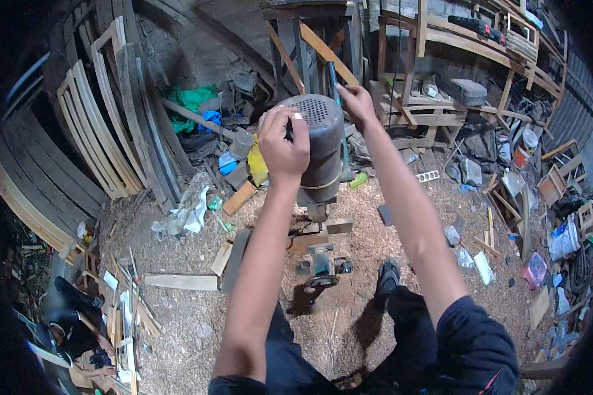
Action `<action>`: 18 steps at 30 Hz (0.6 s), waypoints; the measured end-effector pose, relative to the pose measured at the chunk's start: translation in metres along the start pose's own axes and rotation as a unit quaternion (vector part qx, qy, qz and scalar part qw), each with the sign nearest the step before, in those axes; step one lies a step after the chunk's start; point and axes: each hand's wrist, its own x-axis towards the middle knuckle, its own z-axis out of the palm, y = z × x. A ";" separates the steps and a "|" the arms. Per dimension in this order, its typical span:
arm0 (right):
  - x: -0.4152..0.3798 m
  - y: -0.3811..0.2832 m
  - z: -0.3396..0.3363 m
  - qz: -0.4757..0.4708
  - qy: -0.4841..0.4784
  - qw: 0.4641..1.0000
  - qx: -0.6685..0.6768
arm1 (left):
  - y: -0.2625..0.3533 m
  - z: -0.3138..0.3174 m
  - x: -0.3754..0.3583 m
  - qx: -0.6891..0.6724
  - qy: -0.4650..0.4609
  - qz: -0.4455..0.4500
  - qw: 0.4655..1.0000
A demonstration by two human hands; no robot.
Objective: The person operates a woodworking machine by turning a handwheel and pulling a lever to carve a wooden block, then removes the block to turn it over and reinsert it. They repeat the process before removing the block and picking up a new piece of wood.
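A grey motor housing (pixel 324 141) with a perforated round cap stands upright in front of me, on top of what looks like a drill press. My left hand (pixel 283 135) curls over the left rim of the cap, thumb and fingers bent against it. To the right of the housing, my right hand (pixel 357 104) is closed around a dark lever (pixel 332 80) that slants upward. Under the housing, a wooden piece (pixel 308 241) lies below the spindle (pixel 319 212). Nearer to me sits a metal vise (pixel 321 264) with a round handwheel.
Curved wooden slats (pixel 89 128) lean at the left. Wood shavings (pixel 184 316) cover the floor. A pale board (pixel 181 282) lies left of the machine. At lower left, another person (pixel 79 329) sits by thin wood strips. Wooden frames (pixel 468 46) and clutter line the right.
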 end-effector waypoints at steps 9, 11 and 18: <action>0.063 0.012 0.032 0.151 -0.102 0.983 -0.009 | -0.015 0.008 -0.003 -0.018 0.053 0.047 0.997; 0.053 -0.011 0.029 0.140 -0.085 0.986 0.021 | -0.019 0.009 -0.005 -0.017 0.051 0.053 0.997; -0.002 -0.088 0.009 0.086 -0.029 0.991 0.098 | -0.016 0.008 -0.023 -0.008 0.064 0.041 0.997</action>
